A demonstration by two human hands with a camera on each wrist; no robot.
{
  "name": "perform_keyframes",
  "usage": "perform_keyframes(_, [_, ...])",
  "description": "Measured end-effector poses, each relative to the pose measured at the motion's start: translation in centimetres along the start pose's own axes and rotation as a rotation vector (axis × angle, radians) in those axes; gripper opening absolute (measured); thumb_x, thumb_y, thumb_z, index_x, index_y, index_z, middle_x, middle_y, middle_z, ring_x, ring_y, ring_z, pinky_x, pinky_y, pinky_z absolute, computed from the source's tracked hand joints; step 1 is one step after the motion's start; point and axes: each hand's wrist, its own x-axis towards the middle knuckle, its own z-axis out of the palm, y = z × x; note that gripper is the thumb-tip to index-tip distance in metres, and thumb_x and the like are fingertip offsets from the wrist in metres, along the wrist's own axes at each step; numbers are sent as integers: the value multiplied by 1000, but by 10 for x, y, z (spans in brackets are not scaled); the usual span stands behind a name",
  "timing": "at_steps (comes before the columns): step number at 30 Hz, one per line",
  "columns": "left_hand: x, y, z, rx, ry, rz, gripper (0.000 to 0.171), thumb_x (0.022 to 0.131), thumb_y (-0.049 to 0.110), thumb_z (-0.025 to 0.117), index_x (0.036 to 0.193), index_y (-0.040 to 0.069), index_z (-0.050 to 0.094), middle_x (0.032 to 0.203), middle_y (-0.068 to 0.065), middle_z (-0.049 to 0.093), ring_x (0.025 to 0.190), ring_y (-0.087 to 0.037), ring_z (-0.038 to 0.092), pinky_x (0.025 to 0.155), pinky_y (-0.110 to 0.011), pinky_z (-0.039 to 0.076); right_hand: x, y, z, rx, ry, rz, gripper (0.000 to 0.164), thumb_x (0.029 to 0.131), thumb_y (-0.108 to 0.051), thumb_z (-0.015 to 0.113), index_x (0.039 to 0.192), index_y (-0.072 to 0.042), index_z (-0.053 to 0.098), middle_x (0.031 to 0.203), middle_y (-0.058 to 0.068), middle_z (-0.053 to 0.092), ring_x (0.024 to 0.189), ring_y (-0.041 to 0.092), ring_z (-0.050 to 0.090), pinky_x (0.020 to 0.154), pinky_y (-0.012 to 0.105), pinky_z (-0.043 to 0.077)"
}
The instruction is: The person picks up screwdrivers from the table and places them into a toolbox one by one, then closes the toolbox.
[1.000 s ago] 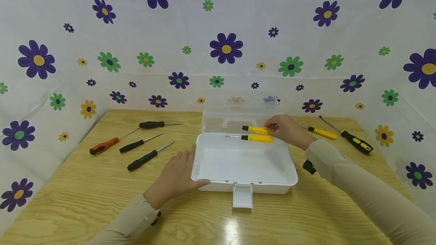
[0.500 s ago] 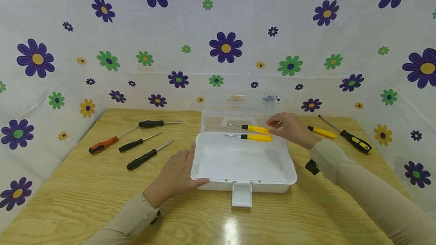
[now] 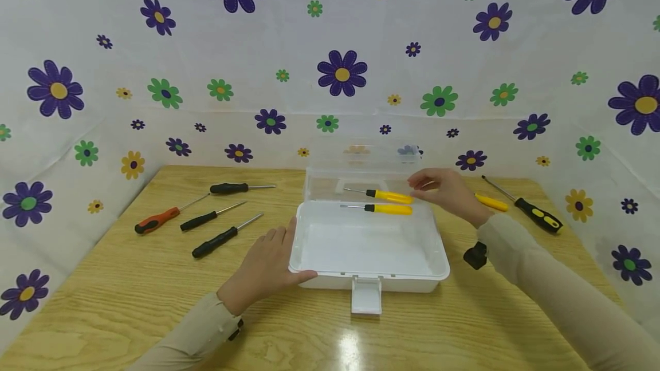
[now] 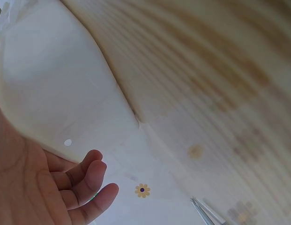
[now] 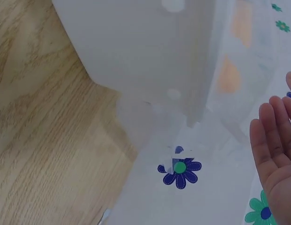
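Observation:
My left hand (image 3: 263,271) rests at the left front corner of a white plastic box (image 3: 371,283), thumb on the front rim and fingers along its side. In the left wrist view its fingers (image 4: 91,180) are loosely bent beside the box wall. Two yellow-handled screwdrivers lie side by side at the box's back edge: a rear screwdriver (image 3: 392,196) and a front screwdriver (image 3: 392,209). Just right of the rear handle's end is my right hand (image 3: 447,192). The right wrist view shows its fingers (image 5: 272,126) extended, with nothing seen between them.
The clear lid (image 3: 322,185) stands raised behind the box. Left lie an orange-and-black screwdriver (image 3: 157,221) and several black ones (image 3: 215,243). Right are a yellow screwdriver (image 3: 491,202), partly hidden by my wrist, and a black-and-yellow screwdriver (image 3: 538,214). Flowered cloth (image 3: 340,27) borders the table.
My right hand has let go of the rear yellow screwdriver and drawn slightly right, its fingers loosening. Both yellow screwdrivers at the box stay in place. My left hand has not moved.

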Motion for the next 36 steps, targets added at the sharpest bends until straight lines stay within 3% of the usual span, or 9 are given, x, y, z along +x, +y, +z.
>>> perform_keyframes(10, [0,1,-1,-2,-12,-12,111,75,72,56,144,-9,25,120,-22,57,108,-33,56,87,-45,49,-11,7,-22,8,-7,-57,31,88,-14,65,115,0,62,109,17,66,96,26,62,89,44,52])
perform_keyframes(16, [1,1,-1,8,-13,-11,111,74,73,55,144,-9,26,120,-22,57,108,-33,57,87,-44,50,-21,14,-38,14,75,-52,30,90,-17,64,116,-2,63,105,16,66,88,0,57,80,13,49])
perform_keyframes(19, [1,0,0,12,-12,-9,111,75,73,55,144,-9,26,120,-22,58,108,-33,57,87,-44,50,-26,21,-46,26,122,-51,30,90,-17,64,115,-1,63,104,17,65,85,-7,55,76,7,46])
perform_keyframes(23, [1,0,1,9,-6,-5,111,75,72,56,144,-9,26,120,-22,58,108,-33,57,87,-44,49,-32,36,-56,23,162,-12,34,90,-21,63,117,-1,61,106,9,64,86,-7,55,75,6,46])
perform_keyframes(29, [1,0,1,8,-1,-3,111,75,72,56,144,-9,26,119,-22,58,107,-33,57,86,-44,50,-40,60,-67,18,190,90,39,91,-30,61,120,-4,59,108,9,64,87,-5,54,75,6,44])
perform_keyframes(36, [1,1,0,9,-3,-7,111,74,72,57,144,-9,26,119,-22,58,106,-32,57,85,-44,50,-50,92,-71,17,201,188,50,91,-38,59,125,-2,55,93,-23,56,85,-8,51,75,6,41])
